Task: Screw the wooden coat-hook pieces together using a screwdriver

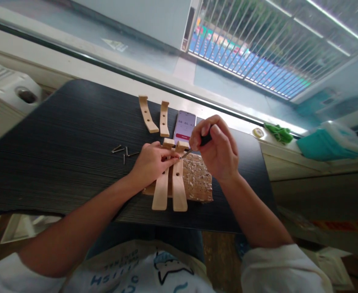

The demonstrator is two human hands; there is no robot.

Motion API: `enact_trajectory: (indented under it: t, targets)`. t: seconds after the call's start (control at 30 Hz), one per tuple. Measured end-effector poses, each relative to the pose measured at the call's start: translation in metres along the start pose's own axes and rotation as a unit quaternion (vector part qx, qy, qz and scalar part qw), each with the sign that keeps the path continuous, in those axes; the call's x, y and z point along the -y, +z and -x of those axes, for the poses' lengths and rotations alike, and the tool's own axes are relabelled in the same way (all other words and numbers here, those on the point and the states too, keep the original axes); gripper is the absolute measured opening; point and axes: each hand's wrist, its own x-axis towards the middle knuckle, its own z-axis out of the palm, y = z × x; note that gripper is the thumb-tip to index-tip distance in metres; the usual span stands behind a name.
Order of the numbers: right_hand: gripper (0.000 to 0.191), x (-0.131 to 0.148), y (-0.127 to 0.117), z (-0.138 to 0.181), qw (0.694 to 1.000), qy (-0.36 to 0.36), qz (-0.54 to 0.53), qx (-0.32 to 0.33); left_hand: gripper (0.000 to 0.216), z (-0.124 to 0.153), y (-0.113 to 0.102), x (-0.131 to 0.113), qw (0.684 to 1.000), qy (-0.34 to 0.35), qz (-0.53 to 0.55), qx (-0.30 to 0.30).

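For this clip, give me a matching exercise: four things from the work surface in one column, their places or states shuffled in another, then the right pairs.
Things:
1. black-handled tool
2. loose screws
3. phone
4. brown wrapped block

Places or states:
A. screen lit
B. beneath two curved wooden pieces
C. in the right grip
D. on the dark table, left of the left grip

Right pairs: 1-C, 2-D, 3-A, 4-B
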Motion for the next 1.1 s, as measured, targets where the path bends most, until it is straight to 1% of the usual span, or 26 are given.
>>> enact_trajectory:
  t: [0.07, 0.2, 0.3, 0.47, 0.73, 1.0, 1.1]
  targets:
    - [0.027, -0.0016, 0.0007, 0.0007, 1.0, -0.002, -0.03, 0.005, 0.011, -0.0004, -0.0005, -0.0007, 1.0, -0.004, 0.005, 0.004]
    - [0.023, -0.0031, 0.0025, 0.0008, 0.996, 0.011, -0.085, -0.006, 0.01, -0.0012, -0.0016, -0.0025, 1.0, -0.021, 0.007, 0.015]
    - [0.024, -0.0038, 0.004, -0.0001, 0.992, 0.021, -0.126, -0.011, 0.011, -0.0011, -0.0017, -0.0026, 1.0, -0.017, 0.005, 0.018]
    - [0.02, -0.0049, 0.0043, -0.001, 0.981, 0.017, -0.194, -0.004, 0.012, -0.0007, -0.0012, -0.0019, 1.0, -0.018, 0.006, 0.017]
    - [0.019, -0.0049, 0.0043, -0.0008, 0.979, 0.016, -0.203, -0.002, 0.012, -0.001, -0.0005, -0.0017, 1.0, -0.016, 0.011, 0.014]
    - [0.025, -0.0078, 0.0023, -0.0038, 0.984, 0.027, -0.172, 0.024, 0.012, -0.0006, -0.0019, -0.0029, 1.0, -0.024, -0.001, 0.018]
    - [0.024, -0.0099, 0.0035, -0.0035, 0.985, 0.02, -0.17, 0.017, 0.012, -0.001, -0.0023, -0.0031, 1.0, -0.024, -0.003, 0.018]
